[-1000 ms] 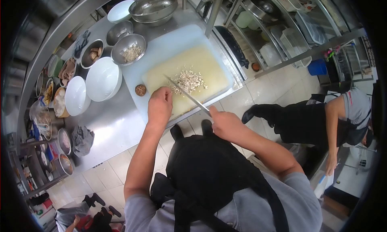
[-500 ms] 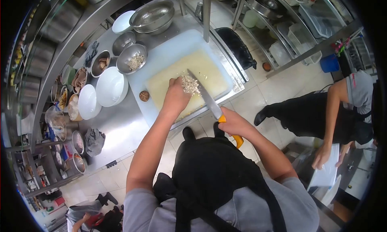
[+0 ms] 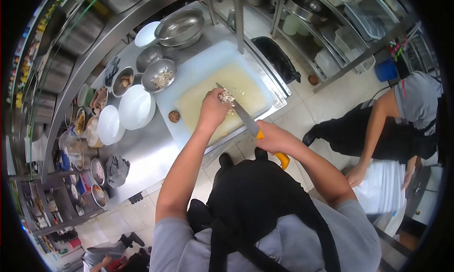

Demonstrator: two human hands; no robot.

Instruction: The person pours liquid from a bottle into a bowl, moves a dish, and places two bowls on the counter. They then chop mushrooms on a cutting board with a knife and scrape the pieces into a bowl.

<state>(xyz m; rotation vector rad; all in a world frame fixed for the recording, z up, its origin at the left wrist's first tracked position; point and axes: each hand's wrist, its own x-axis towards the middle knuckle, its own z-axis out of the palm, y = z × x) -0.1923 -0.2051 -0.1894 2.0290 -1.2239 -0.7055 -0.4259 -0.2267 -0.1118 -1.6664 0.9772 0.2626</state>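
My right hand [image 3: 276, 137] grips a knife [image 3: 247, 116] by its yellow handle, with the blade slanting up and left over the cutting board [image 3: 215, 54]. My left hand [image 3: 214, 110] is closed around a small heap of chopped mushroom [image 3: 226, 97], which lies against the blade near its tip. Loose bits dot the wet, yellowish middle of the board. A whole brown mushroom with a scored cap [image 3: 174, 116] sits at the board's left edge. Beyond it, a metal bowl [image 3: 150, 85] contains more chopped pieces.
White bowls [image 3: 137, 106], metal bowls [image 3: 182, 26] and food containers line the left of the steel table [image 3: 142, 163]. A grey cloth [image 3: 117, 171] lies nearer me. A black bin bag [image 3: 276, 59] stands beyond the table. At right, a co-worker [image 3: 378, 125] handles a white stack.
My left hand has closed in over the chopped mushroom, hiding more of the heap. The knife has shifted slightly down and left. The co-worker's hands and the white item have moved left.
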